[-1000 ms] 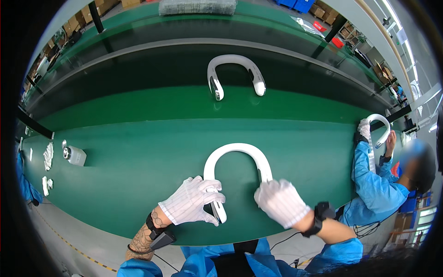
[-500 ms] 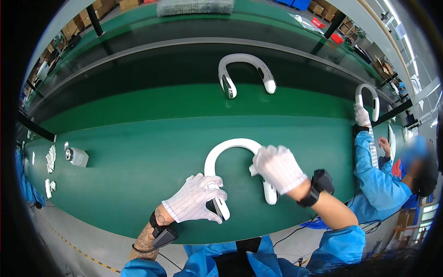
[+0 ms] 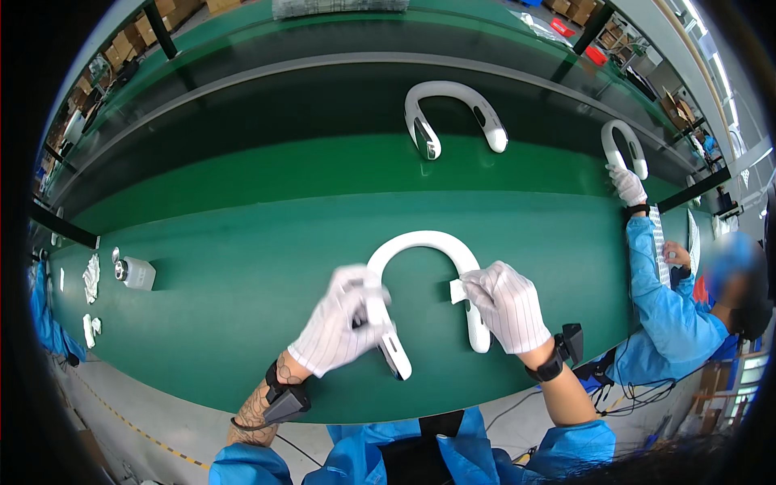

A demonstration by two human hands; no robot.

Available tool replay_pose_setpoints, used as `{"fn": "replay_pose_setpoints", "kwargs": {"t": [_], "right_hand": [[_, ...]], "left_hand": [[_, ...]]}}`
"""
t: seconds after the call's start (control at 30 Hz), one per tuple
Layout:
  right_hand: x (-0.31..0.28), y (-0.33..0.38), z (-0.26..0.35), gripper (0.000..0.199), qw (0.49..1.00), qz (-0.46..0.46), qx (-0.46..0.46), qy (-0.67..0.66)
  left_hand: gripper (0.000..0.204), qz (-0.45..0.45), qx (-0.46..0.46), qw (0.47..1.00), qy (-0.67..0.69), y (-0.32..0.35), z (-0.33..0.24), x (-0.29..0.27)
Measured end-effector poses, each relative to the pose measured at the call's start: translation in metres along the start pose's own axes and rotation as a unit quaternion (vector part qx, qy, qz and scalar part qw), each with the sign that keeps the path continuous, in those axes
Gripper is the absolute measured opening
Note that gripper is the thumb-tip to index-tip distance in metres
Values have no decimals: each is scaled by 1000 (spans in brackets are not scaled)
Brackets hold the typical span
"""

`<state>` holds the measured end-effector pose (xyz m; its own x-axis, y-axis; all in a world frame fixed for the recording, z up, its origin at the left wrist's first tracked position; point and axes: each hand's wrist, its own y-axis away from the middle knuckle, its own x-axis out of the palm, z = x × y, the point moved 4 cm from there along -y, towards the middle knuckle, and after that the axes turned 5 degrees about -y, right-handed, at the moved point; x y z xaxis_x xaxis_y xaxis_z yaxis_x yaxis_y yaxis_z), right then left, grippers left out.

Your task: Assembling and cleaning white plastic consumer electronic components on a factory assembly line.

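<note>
Since half a second earlier, the left hand (image 3: 338, 322) has slid farther up its side of the white U-shaped device (image 3: 424, 240), and the right hand (image 3: 505, 305) has drawn back from the curve to the other side. Blurred by motion, the left hand curls its fingers around the device; the right pinches a small white scrap (image 3: 457, 291) against it. The device lies on the green table (image 3: 242, 339) before the person, curve pointing away, with both gloves hiding stretches of its sides. Well off to the left are crumpled white cloths (image 3: 91, 279) and a squarish bottle (image 3: 141, 274). At right, a co-worker (image 3: 675, 331) reaches past a black post (image 3: 692, 191), one gloved hand on another U-shaped device (image 3: 621, 133). Beyond the table edge stands a grey-white U-shaped device (image 3: 449, 89), well apart from the hands.
</note>
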<state>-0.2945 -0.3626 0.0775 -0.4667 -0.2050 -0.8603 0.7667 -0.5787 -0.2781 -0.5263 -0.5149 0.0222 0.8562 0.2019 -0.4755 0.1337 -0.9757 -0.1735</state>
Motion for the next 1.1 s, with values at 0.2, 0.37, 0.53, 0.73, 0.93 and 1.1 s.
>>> {"fn": "replay_pose_setpoints", "kwargs": {"t": [0.2,0.37,0.53,0.73,0.93,1.1], "right_hand": [[1,31,18,15,987,-75,108,-90],[8,71,93,20,830,-106,277,-472],[23,52,119,21,941,-155,99,-283],[31,68,75,18,869,-144,190,-434],[29,36,69,27,950,-181,48,-248],[45,-11,17,24,968,-195,23,-157]], "left_hand": [[30,-27,-25,965,-258,-60,6,-13],[24,6,-42,957,-286,-71,6,-23],[25,46,-11,958,-282,-73,9,-14],[31,70,188,939,-278,-67,33,-2],[41,189,-226,909,296,-39,28,27],[46,203,-278,791,505,-30,21,42]]}}
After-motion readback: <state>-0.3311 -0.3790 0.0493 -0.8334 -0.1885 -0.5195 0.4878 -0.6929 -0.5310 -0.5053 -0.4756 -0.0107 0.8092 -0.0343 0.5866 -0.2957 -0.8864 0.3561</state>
